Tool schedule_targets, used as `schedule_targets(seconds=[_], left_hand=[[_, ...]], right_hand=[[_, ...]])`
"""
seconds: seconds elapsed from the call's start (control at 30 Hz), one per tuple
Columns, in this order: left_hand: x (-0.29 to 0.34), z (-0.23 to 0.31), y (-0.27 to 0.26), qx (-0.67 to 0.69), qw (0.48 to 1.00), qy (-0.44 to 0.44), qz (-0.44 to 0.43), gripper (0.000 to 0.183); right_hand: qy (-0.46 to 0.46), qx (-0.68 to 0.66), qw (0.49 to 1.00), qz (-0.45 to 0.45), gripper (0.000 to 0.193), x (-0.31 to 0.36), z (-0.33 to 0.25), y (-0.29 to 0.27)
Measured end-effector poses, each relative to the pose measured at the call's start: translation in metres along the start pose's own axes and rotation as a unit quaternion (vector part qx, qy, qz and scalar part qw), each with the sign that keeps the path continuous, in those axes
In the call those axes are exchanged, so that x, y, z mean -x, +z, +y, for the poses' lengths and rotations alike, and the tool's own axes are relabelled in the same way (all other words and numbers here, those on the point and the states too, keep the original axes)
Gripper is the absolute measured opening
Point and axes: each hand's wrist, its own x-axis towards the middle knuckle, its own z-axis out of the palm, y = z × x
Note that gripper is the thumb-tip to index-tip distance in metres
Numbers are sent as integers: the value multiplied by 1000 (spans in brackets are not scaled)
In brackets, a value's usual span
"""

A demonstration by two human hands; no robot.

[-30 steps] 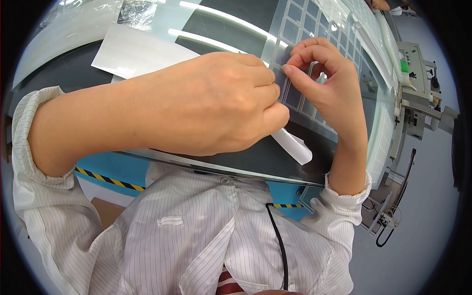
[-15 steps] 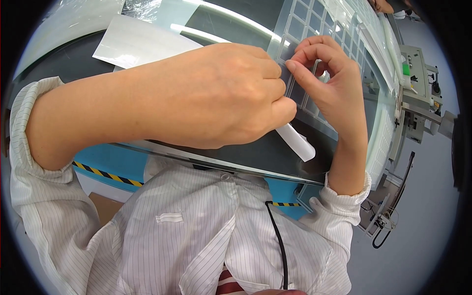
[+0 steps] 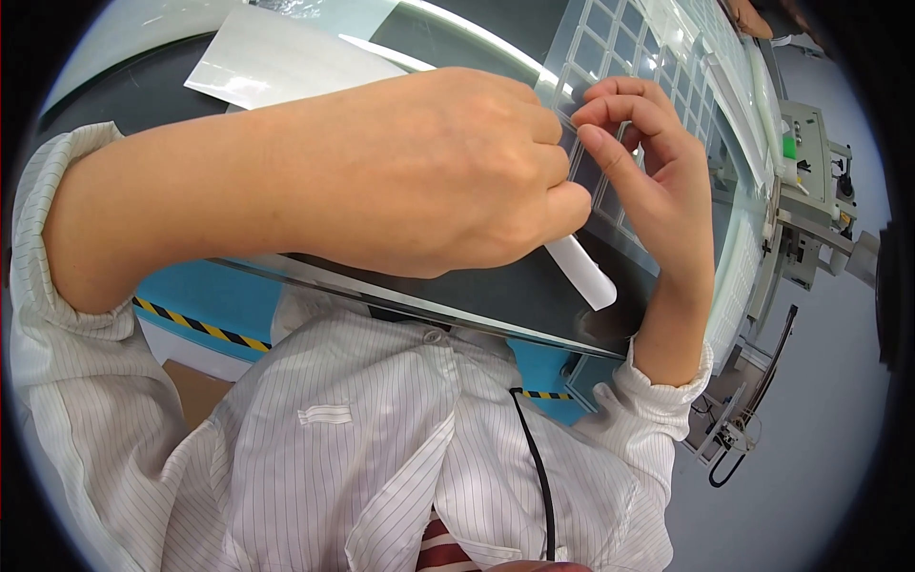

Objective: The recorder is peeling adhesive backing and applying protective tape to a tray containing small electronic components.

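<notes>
My left hand (image 3: 457, 176) reaches across from the left, back upward and fingers curled closed; whatever its fingertips hold is hidden. A white strip (image 3: 583, 275) with a blunt end sticks out from beneath it, and I cannot tell if the hand grips it. Close by, my right hand (image 3: 648, 157) is bent in a pinch, thumb tip near the curled fingers, with anything between them too small to make out. Under and beyond both hands lies a clear sheet (image 3: 589, 52) marked with a grid of rounded rectangles.
A white sheet of paper (image 3: 262, 59) lies at the back left on the dark, glossy table (image 3: 457, 297). Along the right stand pale rails (image 3: 739, 114) and grey machine parts (image 3: 810, 157). Another person's arm (image 3: 750, 17) shows at the far right.
My left hand has shifted slightly right and up. The right hand has moved a little right, its thumb still near the fingers. The paper appears higher in the picture.
</notes>
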Motion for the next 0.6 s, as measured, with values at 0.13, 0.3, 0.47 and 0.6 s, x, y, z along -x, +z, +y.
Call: schedule_targets(seconds=[0.13,0.3,0.47,0.6], left_hand=[[0,0,0,-3,1000,0,-1,16],[0,0,2,1,1000,-2,6,17],[1,1,1,1,1000,-2,1,17],[1,-1,2,0,1000,-4,-9,17]], right_hand=[[-1,-12,1000,-4,7,1,3,0],[12,-39,999,-11,8,1,5,0],[40,-34,999,-6,10,1,-2,1],[34,-47,998,15,10,2,1,7]])
